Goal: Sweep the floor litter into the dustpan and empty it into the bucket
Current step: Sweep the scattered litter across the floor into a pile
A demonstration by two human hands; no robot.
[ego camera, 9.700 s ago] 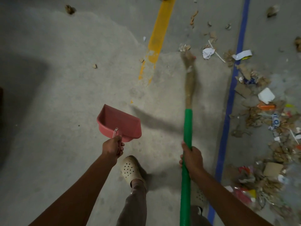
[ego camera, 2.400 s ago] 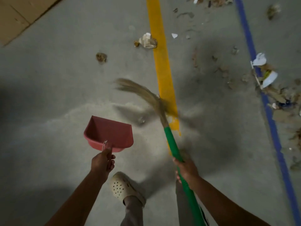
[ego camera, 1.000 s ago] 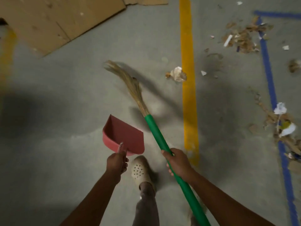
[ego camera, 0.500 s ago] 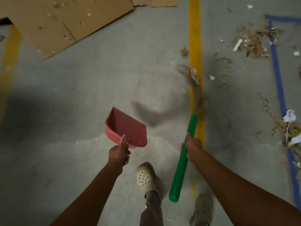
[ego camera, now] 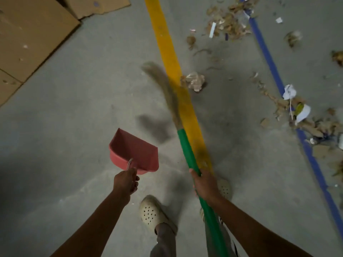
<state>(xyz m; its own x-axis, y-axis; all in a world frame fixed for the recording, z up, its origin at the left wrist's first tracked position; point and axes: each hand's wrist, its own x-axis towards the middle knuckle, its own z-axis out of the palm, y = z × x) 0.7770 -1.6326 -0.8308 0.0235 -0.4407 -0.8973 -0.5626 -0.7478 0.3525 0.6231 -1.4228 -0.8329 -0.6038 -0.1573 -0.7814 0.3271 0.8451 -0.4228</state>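
Head view: left hand (ego camera: 126, 182) grips dustpan (ego camera: 134, 151) clear of floor, right hand (ego camera: 204, 184) grips broom (ego camera: 187, 151), bristles blurred, probably mid-stroke toward paper wad (ego camera: 194, 81).

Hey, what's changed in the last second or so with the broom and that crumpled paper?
The crumpled paper has been swept from the left side of the yellow line to its right side. The broom's bristles have swung back left across the line. Unchanged: the right hand keeps its grip on the green handle, and the left hand holds the empty dustpan.
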